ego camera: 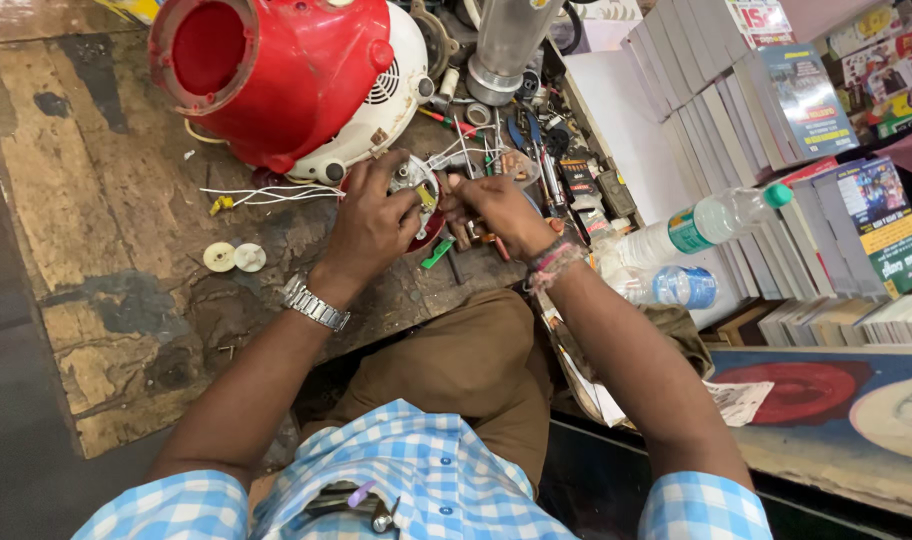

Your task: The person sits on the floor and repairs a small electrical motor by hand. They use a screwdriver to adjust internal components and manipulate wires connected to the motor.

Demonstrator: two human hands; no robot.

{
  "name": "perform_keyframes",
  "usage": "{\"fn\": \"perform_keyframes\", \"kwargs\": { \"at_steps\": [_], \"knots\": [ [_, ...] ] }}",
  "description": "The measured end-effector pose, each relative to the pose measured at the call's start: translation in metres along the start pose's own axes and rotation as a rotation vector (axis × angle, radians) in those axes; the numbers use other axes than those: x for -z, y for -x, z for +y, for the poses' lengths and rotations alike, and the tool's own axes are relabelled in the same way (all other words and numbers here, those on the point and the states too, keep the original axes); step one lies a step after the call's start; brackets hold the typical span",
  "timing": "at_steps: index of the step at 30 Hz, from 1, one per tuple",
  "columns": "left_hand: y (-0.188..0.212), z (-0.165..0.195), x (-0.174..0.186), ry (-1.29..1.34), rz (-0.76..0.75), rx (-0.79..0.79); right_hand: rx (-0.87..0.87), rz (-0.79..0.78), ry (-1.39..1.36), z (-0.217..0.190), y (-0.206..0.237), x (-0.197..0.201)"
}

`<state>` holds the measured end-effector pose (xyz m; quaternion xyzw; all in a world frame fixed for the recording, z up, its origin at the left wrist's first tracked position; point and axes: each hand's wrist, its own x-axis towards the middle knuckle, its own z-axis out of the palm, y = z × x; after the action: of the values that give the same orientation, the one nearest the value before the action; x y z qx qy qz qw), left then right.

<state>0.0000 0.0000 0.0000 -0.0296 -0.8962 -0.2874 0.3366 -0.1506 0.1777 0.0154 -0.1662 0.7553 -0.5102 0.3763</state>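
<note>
Both hands meet just below the red and white appliance housing (296, 80). The left hand (371, 225) wraps its fingers around a small round metal motor part (414, 180), thin white wires (276, 193) trailing off it toward the housing. The right hand (496, 212) pinches tight at that part's edge; what it grips cannot be made out. Two pale discs (234, 257) lie well left of the hands.

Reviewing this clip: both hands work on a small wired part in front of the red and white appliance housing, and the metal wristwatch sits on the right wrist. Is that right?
Not quite. The head view shows the metal wristwatch on the left wrist; the right wrist carries a thread band. The rest holds: the left hand and right hand work on the small wired part in front of the red and white appliance housing.
</note>
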Motion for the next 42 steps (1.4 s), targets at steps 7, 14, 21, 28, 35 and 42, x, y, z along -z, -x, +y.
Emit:
{"fn": "perform_keyframes", "kwargs": {
  "at_steps": [7, 14, 21, 28, 35, 42],
  "knots": [
    [-0.001, 0.002, 0.003, 0.000, 0.038, -0.021, -0.165, -0.049, -0.021, 0.001, -0.016, -0.014],
    [-0.002, 0.002, 0.003, -0.005, 0.012, -0.010, -0.009, -0.120, -0.051, 0.017, -0.018, -0.014],
    [-0.002, 0.002, 0.003, 0.002, 0.028, -0.026, 0.037, -0.136, 0.122, 0.017, -0.016, -0.005],
    [-0.002, -0.001, 0.001, -0.011, 0.018, -0.018, -0.026, -0.179, -0.046, 0.011, -0.021, -0.003],
    [-0.001, -0.001, 0.000, -0.001, 0.027, -0.015, 0.256, -0.056, 0.097, 0.012, -0.009, -0.016],
    [-0.001, 0.000, 0.001, -0.011, 0.025, -0.020, 0.406, -0.038, 0.394, -0.007, 0.006, -0.017]
  ]
}}
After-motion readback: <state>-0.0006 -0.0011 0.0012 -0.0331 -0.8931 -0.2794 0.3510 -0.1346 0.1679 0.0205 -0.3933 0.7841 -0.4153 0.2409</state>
